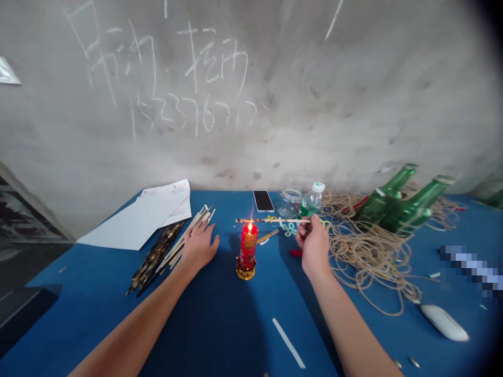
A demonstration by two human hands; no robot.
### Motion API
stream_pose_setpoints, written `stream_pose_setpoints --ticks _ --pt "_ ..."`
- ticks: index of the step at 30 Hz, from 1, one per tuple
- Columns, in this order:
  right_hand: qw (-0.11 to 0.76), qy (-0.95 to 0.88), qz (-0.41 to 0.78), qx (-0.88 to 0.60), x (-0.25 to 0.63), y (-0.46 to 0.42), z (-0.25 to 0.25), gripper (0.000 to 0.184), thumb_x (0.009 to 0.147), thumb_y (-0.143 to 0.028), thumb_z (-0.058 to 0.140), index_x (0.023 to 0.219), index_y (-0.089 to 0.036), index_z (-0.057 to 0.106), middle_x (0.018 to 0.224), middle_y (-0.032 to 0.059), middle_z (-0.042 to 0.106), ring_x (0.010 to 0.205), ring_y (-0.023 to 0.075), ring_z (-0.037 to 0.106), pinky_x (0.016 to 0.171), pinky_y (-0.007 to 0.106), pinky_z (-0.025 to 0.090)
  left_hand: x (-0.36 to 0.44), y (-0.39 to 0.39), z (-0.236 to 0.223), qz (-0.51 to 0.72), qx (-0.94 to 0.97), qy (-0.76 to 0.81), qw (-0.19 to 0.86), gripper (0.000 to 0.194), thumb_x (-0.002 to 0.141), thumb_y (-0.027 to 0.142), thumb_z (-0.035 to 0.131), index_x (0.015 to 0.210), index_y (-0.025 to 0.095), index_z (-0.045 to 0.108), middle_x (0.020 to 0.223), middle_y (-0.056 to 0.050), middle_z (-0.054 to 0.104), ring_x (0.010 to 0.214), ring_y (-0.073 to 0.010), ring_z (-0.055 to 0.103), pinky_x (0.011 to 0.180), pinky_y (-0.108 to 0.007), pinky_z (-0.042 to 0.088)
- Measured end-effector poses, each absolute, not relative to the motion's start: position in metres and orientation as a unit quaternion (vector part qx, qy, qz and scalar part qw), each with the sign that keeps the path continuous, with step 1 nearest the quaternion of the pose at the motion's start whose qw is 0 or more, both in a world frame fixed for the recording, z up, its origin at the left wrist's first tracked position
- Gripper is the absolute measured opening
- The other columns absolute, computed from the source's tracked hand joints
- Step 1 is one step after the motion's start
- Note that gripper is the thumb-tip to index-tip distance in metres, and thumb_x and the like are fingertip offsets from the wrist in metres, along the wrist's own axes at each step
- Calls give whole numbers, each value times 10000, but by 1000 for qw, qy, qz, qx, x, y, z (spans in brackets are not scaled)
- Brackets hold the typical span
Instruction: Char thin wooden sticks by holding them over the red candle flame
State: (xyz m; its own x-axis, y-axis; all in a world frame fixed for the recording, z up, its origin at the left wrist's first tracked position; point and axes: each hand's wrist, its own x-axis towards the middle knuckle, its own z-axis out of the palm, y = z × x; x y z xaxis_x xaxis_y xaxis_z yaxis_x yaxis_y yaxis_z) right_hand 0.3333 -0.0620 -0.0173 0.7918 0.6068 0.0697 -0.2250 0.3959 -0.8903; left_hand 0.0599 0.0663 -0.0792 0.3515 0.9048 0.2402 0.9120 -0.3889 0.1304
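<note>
Between my hands a red candle (pixel 248 248) burns upright on a gold base. My right hand (pixel 315 242) pinches one end of a thin wooden stick (pixel 275 220), held level with its scorched part across the flame. My left hand (pixel 200 243) lies with fingers spread over a bundle of pale sticks (pixel 178 251). Beside that bundle, to its left, is a pile of blackened sticks (pixel 155 257). Whether my left fingers grip any of the sticks cannot be seen.
Behind stand a phone (pixel 263 200) lying flat, a glass jar (pixel 290 203) and a plastic bottle (pixel 313 198). Tangled twine (pixel 365 254) and green bottles (pixel 418 205) fill the right. White paper (pixel 129 222) lies at left; a white strip (pixel 288 343) lies in front.
</note>
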Motion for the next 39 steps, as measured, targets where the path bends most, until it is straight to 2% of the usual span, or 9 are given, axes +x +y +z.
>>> stream_pose_setpoints --ticks 3,9,14,26,33,39 --pt "815 -187 263 -481 339 -62 -17 473 837 -655 711 805 -199 590 556 -79 434 434 63 332 360 174 232 58 65 -82 -169 -832 -529 20 542 996 444 432 1469 246 608 1613 -86 505 1517 -305 417 1259 -509 302" --pt "830 -160 248 -473 350 -64 -15 441 851 -619 712 809 -198 589 578 -81 421 443 61 337 364 172 239 59 62 -83 -162 -835 -526 0 543 987 434 452 1512 347 557 1611 -33 510 1533 -269 403 1265 -511 305" --pt "824 -140 261 -483 353 -61 -26 384 895 -566 673 792 -208 585 566 -74 416 426 67 324 352 173 237 62 61 -79 -163 -839 -519 -10 494 999 416 453 1454 320 618 1609 -22 513 1514 -281 427 1235 -516 342" --pt "843 -122 253 -458 348 -60 -26 345 904 -486 681 755 -221 517 609 -71 399 446 69 319 337 172 228 59 58 -74 -162 -833 -525 -58 484 1015 425 465 1456 292 616 1612 -39 511 1517 -288 408 1229 -509 351" --pt "859 -132 224 -441 354 -61 -20 421 858 -549 724 750 -214 493 636 -73 425 472 62 342 345 164 215 62 61 -74 -177 -837 -516 -42 459 1002 404 498 1412 244 629 1568 -84 554 1478 -306 443 1203 -515 366" --pt "851 -157 249 -435 344 -64 -16 404 864 -568 709 802 -194 569 616 -85 403 462 55 331 361 174 208 64 61 -72 -183 -839 -510 -43 425 992 364 523 1376 228 641 1530 -102 588 1461 -301 465 1198 -498 371"
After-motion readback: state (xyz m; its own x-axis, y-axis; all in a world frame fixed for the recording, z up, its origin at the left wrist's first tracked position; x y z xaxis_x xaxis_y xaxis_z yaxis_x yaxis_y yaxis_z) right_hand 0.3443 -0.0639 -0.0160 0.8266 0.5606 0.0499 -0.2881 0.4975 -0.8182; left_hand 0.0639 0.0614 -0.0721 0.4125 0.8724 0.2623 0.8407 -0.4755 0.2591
